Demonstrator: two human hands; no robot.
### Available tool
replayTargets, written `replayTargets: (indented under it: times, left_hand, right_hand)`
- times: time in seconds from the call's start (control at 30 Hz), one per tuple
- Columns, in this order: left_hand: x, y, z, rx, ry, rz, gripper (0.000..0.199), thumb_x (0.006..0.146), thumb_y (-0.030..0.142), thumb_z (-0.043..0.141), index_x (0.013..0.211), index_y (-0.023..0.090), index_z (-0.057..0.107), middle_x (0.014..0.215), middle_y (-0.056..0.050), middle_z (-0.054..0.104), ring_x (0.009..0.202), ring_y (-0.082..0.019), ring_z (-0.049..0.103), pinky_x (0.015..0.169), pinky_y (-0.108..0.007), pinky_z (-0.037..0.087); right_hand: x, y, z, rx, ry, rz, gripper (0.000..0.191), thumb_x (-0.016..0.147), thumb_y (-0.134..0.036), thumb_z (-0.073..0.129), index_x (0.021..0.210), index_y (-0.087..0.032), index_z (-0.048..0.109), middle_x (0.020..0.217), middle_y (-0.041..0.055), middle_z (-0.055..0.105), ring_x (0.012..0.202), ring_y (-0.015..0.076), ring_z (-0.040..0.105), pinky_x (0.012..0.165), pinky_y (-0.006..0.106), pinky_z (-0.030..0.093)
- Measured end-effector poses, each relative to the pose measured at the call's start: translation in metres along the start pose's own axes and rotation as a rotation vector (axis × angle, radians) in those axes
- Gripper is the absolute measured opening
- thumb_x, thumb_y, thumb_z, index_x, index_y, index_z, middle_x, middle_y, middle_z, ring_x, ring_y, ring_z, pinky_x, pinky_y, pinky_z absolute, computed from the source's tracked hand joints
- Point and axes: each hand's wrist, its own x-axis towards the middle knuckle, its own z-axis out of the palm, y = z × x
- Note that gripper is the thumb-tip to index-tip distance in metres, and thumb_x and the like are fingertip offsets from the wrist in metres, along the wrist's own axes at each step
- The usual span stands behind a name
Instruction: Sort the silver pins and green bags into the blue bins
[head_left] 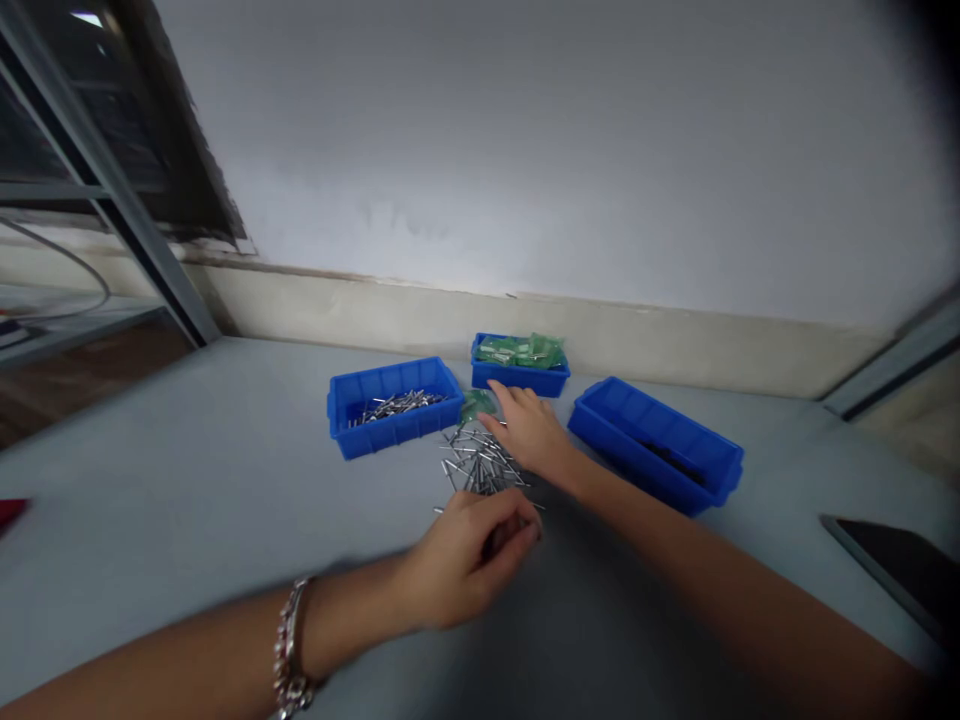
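A loose pile of thin metal pins, which look like blind rivets (484,462), lies on the grey table between my hands. My left hand (476,555) is closed at the near side of the pile, thumb and fingers curled together; whatever they hold, if anything, is hidden. Stretched over the far right edge of the pile is my right hand (531,430), thumb and forefinger apart, close to a small green plastic bag (477,404). Its other fingers are partly hidden. More such rivets lie in the left blue bin (397,434).
Behind the pile, a small blue bin (517,381) holds green bags (521,350). A long blue bin (637,440) with dark small parts stands at right. A dark flat device (892,570) lies at the far right, a red object (10,512) at the left edge. A wall (525,180) rises behind.
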Motion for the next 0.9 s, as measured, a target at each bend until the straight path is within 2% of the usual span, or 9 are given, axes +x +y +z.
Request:
replayTargets:
  times: [0.13, 0.33, 0.6, 0.77, 0.9]
  left_hand:
    - [0.000, -0.001, 0.000, -0.002, -0.006, 0.000, 0.012, 0.083, 0.019, 0.040, 0.075, 0.014, 0.048, 0.050, 0.006, 0.037, 0.043, -0.005, 0.033, 0.043, -0.016, 0.026]
    - [-0.001, -0.003, 0.001, -0.005, -0.018, 0.024, 0.010, 0.082, 0.017, 0.040, 0.075, 0.014, 0.047, 0.049, 0.006, 0.035, 0.043, -0.005, 0.033, 0.042, -0.017, 0.026]
    - [-0.002, -0.003, 0.001, 0.000, -0.033, 0.033, 0.007, 0.079, 0.013, 0.041, 0.075, 0.015, 0.047, 0.050, 0.007, 0.035, 0.043, -0.006, 0.032, 0.043, -0.018, 0.026]
    - [-0.002, -0.005, 0.002, -0.009, -0.026, 0.031, 0.008, 0.078, 0.012, 0.041, 0.074, 0.015, 0.047, 0.049, 0.007, 0.034, 0.043, -0.006, 0.032, 0.042, -0.017, 0.025]
    - [-0.002, -0.006, 0.001, -0.013, -0.038, 0.032, 0.007, 0.078, 0.011, 0.042, 0.074, 0.015, 0.047, 0.049, 0.007, 0.035, 0.043, -0.006, 0.032, 0.042, -0.017, 0.025]
  right_hand:
    - [-0.001, -0.009, -0.004, -0.004, -0.019, -0.017, 0.045, 0.084, -0.037, 0.043, 0.125, -0.019, 0.042, 0.109, 0.0114, 0.056, 0.099, 0.0283, 0.046, 0.075, 0.039, 0.035]
    - [0.005, -0.020, -0.004, -0.011, -0.059, -0.042, 0.030, 0.084, -0.034, 0.044, 0.108, -0.020, 0.056, 0.101, 0.0096, 0.059, 0.098, 0.0269, 0.047, 0.075, 0.039, 0.036]
    - [0.014, -0.031, -0.007, -0.026, -0.046, -0.081, 0.026, 0.081, -0.031, 0.050, 0.101, -0.015, 0.056, 0.106, 0.0124, 0.057, 0.100, 0.0290, 0.045, 0.074, 0.041, 0.037]
    - [0.023, -0.030, -0.003, -0.015, -0.106, -0.112, 0.018, 0.076, -0.024, 0.054, 0.091, -0.016, 0.059, 0.093, 0.0102, 0.063, 0.091, 0.0278, 0.051, 0.071, 0.041, 0.038]
    - [0.026, -0.026, -0.002, -0.020, -0.123, -0.120, 0.019, 0.072, -0.014, 0.053, 0.091, -0.016, 0.059, 0.092, 0.0101, 0.063, 0.087, 0.0261, 0.054, 0.068, 0.038, 0.038]
